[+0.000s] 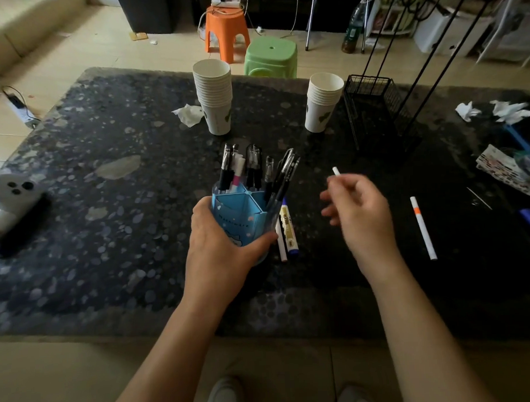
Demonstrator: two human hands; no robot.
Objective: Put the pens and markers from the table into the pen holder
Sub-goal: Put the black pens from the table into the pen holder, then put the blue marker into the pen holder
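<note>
A blue pen holder (241, 215) stands near the middle of the dark table (107, 206), with several black pens and a pink one upright in it. My left hand (217, 241) grips the holder's near side. My right hand (358, 209) hovers right of the holder, fingers closed on a thin white pen (335, 171) whose tip sticks up above the fingers. A white marker with a blue cap (288, 230) and a thin white pen (281, 245) lie just right of the holder. Another white pen with an orange band (423, 228) lies farther right.
Two stacks of paper cups (213, 94) (322, 101) stand behind the holder. A black wire basket (375, 112) sits at the back right. Crumpled tissues (495, 110) and clutter fill the right edge; a white device (14, 191) lies at the left edge.
</note>
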